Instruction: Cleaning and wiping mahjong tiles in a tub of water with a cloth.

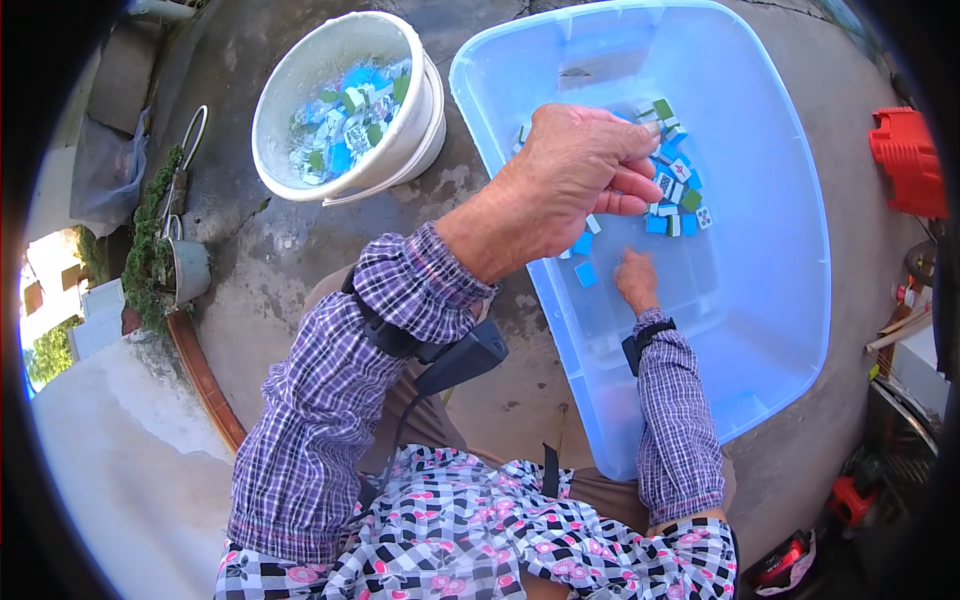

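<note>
My left hand (564, 176) is raised over the near-left side of a translucent blue plastic tub (765, 300). Its thumb and forefinger meet at the tips; whether a tile is pinched there, I cannot tell. Lower inside the tub, my right hand (637, 279) is blurred, with its fingers curled. Whatever it might hold is hidden. Mahjong tiles (679, 169) with white faces and blue or green backs lie in a loose group on the tub's floor, partly behind my left hand. A blue-backed tile (585, 274) lies left of my right hand.
At the upper left stands a white plastic bucket (274, 161) with water and many more tiles in it. Farther left are a potted plant (150, 225) and a small pail (190, 270). A red plastic object (907, 161) sits beyond the tub's right side, on the concrete floor (495, 420).
</note>
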The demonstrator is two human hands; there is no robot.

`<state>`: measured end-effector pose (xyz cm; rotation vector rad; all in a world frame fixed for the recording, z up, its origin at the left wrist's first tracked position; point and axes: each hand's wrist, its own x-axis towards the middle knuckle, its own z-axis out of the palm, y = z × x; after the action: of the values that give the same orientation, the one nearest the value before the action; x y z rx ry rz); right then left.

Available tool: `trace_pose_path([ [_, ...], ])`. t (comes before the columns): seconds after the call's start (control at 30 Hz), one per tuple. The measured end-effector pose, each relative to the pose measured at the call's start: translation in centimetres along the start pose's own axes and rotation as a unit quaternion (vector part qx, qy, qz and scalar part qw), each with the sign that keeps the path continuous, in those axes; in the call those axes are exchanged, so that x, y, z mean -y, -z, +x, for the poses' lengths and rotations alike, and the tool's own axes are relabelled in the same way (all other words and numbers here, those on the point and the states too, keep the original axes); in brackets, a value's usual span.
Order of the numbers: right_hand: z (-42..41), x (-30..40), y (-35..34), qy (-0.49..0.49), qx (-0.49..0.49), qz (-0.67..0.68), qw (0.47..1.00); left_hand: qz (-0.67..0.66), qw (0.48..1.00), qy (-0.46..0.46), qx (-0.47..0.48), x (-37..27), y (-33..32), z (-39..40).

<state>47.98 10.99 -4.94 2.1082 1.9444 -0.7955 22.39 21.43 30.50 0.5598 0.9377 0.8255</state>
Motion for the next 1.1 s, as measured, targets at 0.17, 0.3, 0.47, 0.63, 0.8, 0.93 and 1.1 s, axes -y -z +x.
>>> trace_pose_path([
  [0.17,-1.2,3.7,1.6,0.119,0.101,0.136,0.978,0.007,1.000,0.007,-0.014,-0.4,0.3,-0.1],
  [0.3,-2.9,6.2,0.1,0.154,0.036,0.228,0.961,-0.004,1.000,-0.023,0.001,-1.3,0.2,-0.3],
  [0.47,-4.1,8.0,-0.6,0.083,0.054,0.093,0.991,-0.026,0.998,-0.052,-0.018,-2.4,1.1,-0.7],
  [0.63,-4.5,6.2,-2.4,0.130,0.023,0.050,0.990,-0.084,0.992,-0.084,-0.045,-3.6,1.2,-0.6],
  [0.8,-3.2,8.4,-2.4,0.134,0.028,0.089,0.987,-0.127,0.988,-0.086,-0.033,-5.6,3.0,-1.1],
  [0.93,-3.2,9.3,-2.0,0.070,0.104,0.144,0.982,-0.161,0.984,-0.030,-0.077,-6.3,4.3,-1.4],
  [1.1,-1.7,8.8,-1.9,0.092,0.074,0.110,0.987,-0.167,0.984,-0.038,-0.051,-6.4,3.8,-1.8],
])
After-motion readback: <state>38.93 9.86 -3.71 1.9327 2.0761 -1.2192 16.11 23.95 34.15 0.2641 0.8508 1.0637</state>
